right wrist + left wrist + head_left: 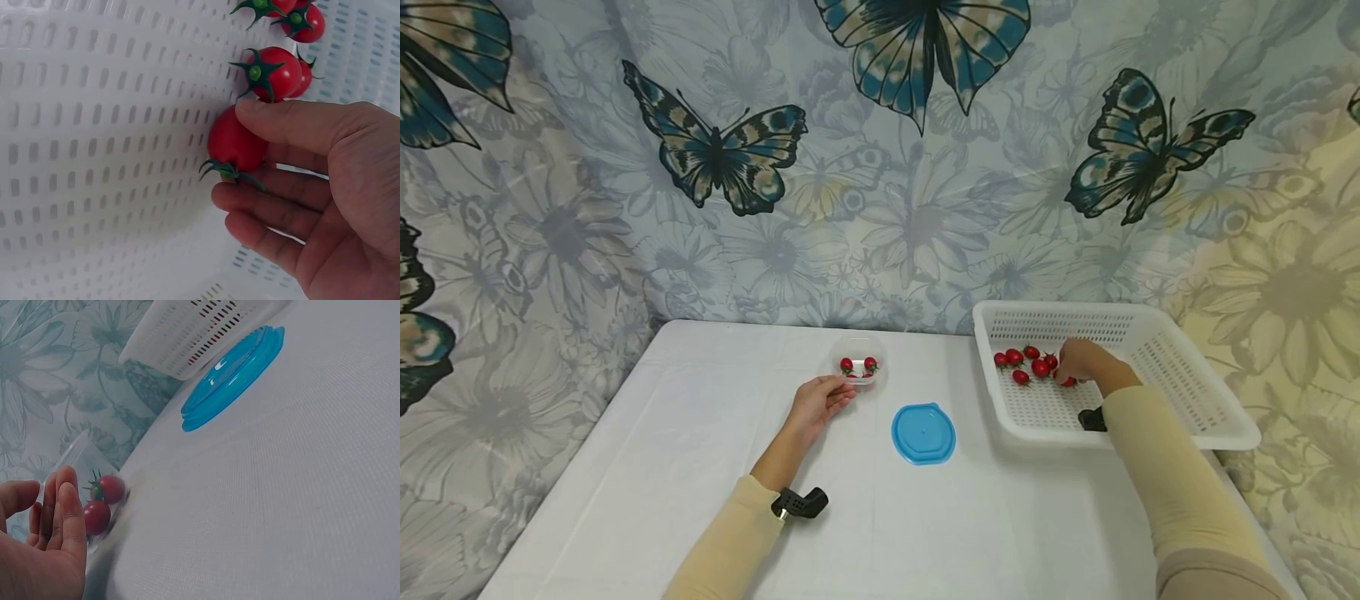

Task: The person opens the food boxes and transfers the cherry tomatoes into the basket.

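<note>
In the white perforated basket, my right hand (1081,363) pinches a cherry tomato (234,140) between thumb and fingers; its green stem end faces out. Several other cherry tomatoes (1040,367) lie in the basket beside that hand. My left hand (816,406) is at the near side of a small clear plastic container (880,354), fingers loosely bent and thumb apart. Whether its fingertips touch the container cannot be told. Inside that container are several cherry tomatoes (97,517), seen through its wall in the left wrist view.
A blue lid (923,434) lies flat on the white-covered table (625,433), between the clear container and the basket (1213,400). The basket stands at the table's right side. Behind the table hangs a butterfly-patterned cloth (917,208). Each wrist wears a black camera.
</note>
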Motion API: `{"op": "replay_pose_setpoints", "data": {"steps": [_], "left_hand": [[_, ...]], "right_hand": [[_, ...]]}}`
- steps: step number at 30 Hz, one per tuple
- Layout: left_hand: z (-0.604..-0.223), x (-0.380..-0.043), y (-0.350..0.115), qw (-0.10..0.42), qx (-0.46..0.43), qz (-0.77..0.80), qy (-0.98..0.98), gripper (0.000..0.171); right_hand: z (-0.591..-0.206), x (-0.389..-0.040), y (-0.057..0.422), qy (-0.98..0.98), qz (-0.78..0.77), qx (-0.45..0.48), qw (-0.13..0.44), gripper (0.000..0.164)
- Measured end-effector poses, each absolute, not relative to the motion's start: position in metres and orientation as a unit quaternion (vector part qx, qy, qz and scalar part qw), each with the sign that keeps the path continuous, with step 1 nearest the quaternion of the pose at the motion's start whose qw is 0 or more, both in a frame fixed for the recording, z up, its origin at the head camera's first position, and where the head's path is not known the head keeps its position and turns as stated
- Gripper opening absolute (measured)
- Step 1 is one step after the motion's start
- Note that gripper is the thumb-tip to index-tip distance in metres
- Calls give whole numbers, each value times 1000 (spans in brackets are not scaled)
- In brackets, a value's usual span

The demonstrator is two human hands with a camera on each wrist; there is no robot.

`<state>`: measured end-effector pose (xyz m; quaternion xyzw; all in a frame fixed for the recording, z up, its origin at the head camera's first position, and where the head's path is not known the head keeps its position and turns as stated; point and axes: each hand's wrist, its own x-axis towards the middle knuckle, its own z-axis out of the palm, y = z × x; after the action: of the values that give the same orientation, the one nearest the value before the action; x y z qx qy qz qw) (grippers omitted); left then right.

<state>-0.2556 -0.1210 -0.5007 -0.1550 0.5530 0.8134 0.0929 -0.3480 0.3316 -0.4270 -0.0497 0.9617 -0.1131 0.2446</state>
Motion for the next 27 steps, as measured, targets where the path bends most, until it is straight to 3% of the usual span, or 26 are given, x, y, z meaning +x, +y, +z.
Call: {"op": "replay_pose_setpoints", "data": {"steps": [9, 17, 27], "left_hand": [[-501, -258, -120, 100, -158, 815, 549, 22], [-501, -258, -120, 94, -159, 816, 547, 19], [-503, -260, -120, 95, -165, 817, 544, 15]], "right_hand": [[-418, -346, 332, 963, -94, -76, 239, 29], [-406, -351, 330, 967, -89, -112, 212, 39], [-381, -348, 309, 970, -98, -178, 135, 31]]}}
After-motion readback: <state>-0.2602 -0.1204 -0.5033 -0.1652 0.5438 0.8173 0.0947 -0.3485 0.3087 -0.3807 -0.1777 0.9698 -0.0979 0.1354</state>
